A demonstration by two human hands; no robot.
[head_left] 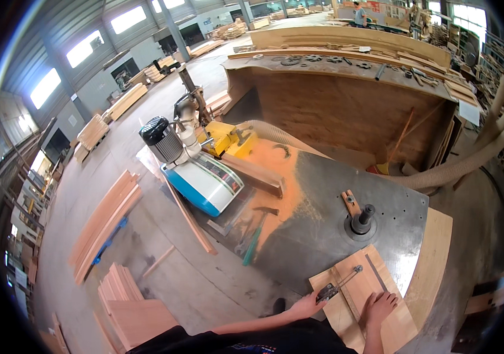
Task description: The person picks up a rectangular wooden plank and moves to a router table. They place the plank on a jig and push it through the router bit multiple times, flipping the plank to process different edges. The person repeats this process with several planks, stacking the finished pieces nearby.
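Note:
A light wooden board jig (405, 323) lies at the near right corner of a dark metal machine table (317, 236). On it is mounted a toggle clamp (326, 292), whose rod reaches over a wooden strip (346, 295). My left hand (306, 305) is closed around the clamp's handle end. Farther right, my right hand (380, 307) rests on the jig with its fingers laid over the wood, beside a dark slot (376, 271). Its fingertips are small in view. Just beyond the jig stands a black upright spindle (364, 219) with a wooden guard piece (350, 203).
A hammer (255, 239) with a green handle lies amid orange sawdust (272, 162). A white and blue motor feeder (204, 183) stands left. Behind are a wooden bench (334, 88) and a ribbed hose (470, 174). Stacked planks (107, 221) lie on the floor.

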